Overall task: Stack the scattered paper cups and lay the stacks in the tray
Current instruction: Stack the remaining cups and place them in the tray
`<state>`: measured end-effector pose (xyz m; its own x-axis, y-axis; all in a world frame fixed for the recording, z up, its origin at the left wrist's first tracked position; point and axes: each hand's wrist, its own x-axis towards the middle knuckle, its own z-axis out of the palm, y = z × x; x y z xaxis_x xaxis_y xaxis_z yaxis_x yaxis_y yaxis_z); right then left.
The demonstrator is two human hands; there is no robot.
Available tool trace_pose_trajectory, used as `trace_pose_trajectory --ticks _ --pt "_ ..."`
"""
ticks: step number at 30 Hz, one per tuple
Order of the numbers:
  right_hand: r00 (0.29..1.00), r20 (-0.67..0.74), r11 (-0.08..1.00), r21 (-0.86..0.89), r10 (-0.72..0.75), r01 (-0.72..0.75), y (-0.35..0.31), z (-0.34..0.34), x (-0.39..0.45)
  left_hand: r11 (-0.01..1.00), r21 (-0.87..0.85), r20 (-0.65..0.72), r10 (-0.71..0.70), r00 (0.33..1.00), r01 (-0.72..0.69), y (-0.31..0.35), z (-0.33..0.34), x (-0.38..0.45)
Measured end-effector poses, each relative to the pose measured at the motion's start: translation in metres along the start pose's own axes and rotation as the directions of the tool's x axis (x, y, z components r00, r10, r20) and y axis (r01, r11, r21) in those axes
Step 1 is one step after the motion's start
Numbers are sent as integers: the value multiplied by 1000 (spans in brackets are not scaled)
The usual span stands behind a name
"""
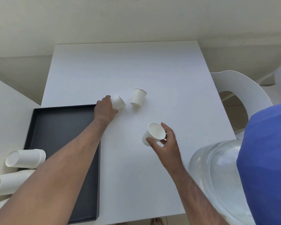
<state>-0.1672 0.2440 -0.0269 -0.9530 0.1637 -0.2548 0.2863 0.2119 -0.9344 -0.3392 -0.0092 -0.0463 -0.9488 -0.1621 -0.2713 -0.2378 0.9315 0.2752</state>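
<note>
Two cups gripped: left hand (105,109) (beside tray (61,106) edge), right hand (165,143) mid-table.

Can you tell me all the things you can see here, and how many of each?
table: one, white, centre.
tray: one, black, on the table's left part.
loose paper cups: three, white; one in the left hand, one free beside it, one in the right hand.
cup stacks: at least two, white, lying at the tray's near-left.
water jug: one, clear, lower right.
chair: one, white, right.
left hand: grips a cup.
right hand: holds a cup.
</note>
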Motion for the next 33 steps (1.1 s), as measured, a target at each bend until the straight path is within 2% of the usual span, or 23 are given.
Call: trace_pose_trajectory --ticks 3,7,14,19,23,27,30,33 --pt "1000 7 999 38 14 -14 -8 4 7 998 -55 -91 38 995 -44 -20 8 -23" --pt "1000 22 996 86 8 -10 -26 13 15 964 -260 -167 21 986 -64 -34 16 -70" --pt "996 53 980 191 -73 61 -57 34 15 860 -440 -230 171 958 -259 -16 29 -160" --pt "985 134 989 122 -105 88 -60 40 4 793 -588 -161 75 984 -157 -4 34 -187" --pt "980 162 992 68 -119 109 -61 36 4 776 -614 -142 71 987 -144 -7 32 -192" --pt "950 269 976 -104 -156 190 -61 34 2 775 -614 -140 82 987 -151 -13 28 -192" --pt "935 332 981 -96 -127 167 -59 38 -1 772 -619 -119 84 989 -140 -14 26 -192" --pt "942 305 979 -97 -141 178 -56 44 -2 764 -631 -118 75 990 -133 -16 25 -193"
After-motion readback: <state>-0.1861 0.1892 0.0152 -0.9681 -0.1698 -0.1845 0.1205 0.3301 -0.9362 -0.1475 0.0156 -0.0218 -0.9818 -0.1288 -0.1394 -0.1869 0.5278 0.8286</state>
